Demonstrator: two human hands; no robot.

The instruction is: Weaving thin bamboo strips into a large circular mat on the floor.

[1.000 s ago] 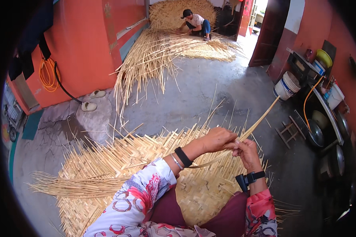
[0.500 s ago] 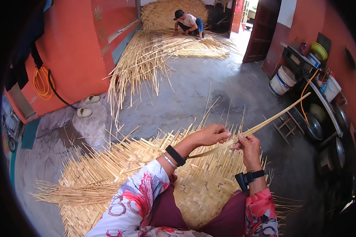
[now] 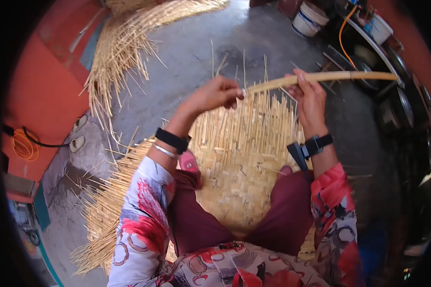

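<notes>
Obs.: the person is holding a pale, narrow strip (image 3: 335, 75) up above the far edge of a woven mat (image 3: 227, 186), both hands working at chest-forward reach. The right hand (image 3: 311, 98) is gripping partway along it, probably because a support there is letting the long free part project level without sagging; that part is reaching past the mat's right edge, over the floor (image 3: 187, 60). The left hand (image 3: 218, 93) is sitting at the strip's other visible end, presumably to steady or work that tip. A pink shoe (image 3: 188, 161) is resting at the mat's left part and may be weighting it (a cheap clamp, if so). Loose strips (image 3: 93, 251) are lying in a bundle near the mat's lower left corner, likely for easy reach.

Fingers: on the right, thumb and fingers are pinching the strip, which is running crosswise between them, with the longer length extending to the right. On the left, the fingers are curling inward and the strip's end is lying right at their tips; whether they are closing on it cannot be told. The strip is slanting slightly, left end lower, and is showing a dark joint beyond the right hand.
</notes>
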